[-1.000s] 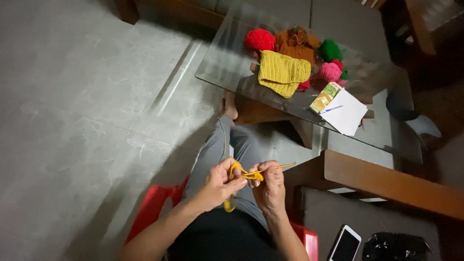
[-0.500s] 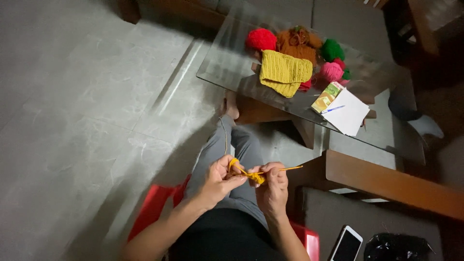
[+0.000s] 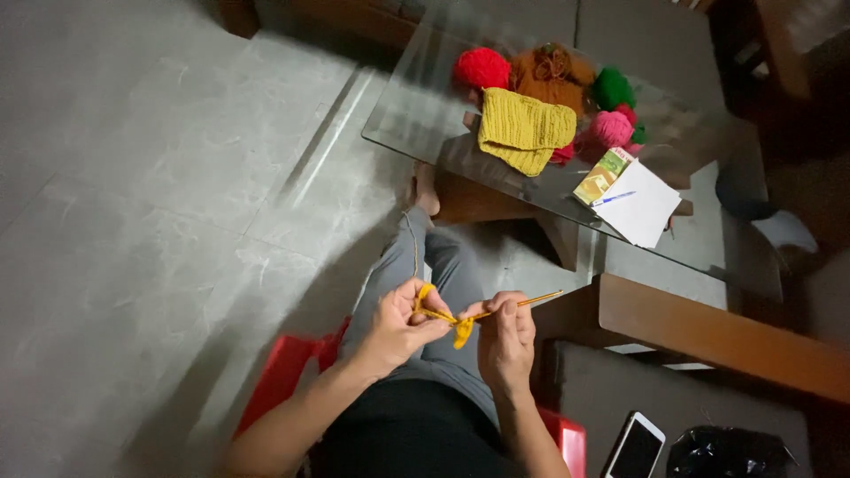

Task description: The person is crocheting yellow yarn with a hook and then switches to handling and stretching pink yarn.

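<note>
Over the lap, the left hand has its fingers pinched shut on a small yellow crochet piece. The right hand has its fingers closed around a wooden crochet hook. On the far glass bench lie yarn balls and a yellow knitted cloth.

Probably home: glass coffee table, yarn balls

I'm seeing yarn balls sitting on the glass table ahead, knitted piece lying before them, notepad lying rightward, phone lying right of my lap, hands working between.
</note>
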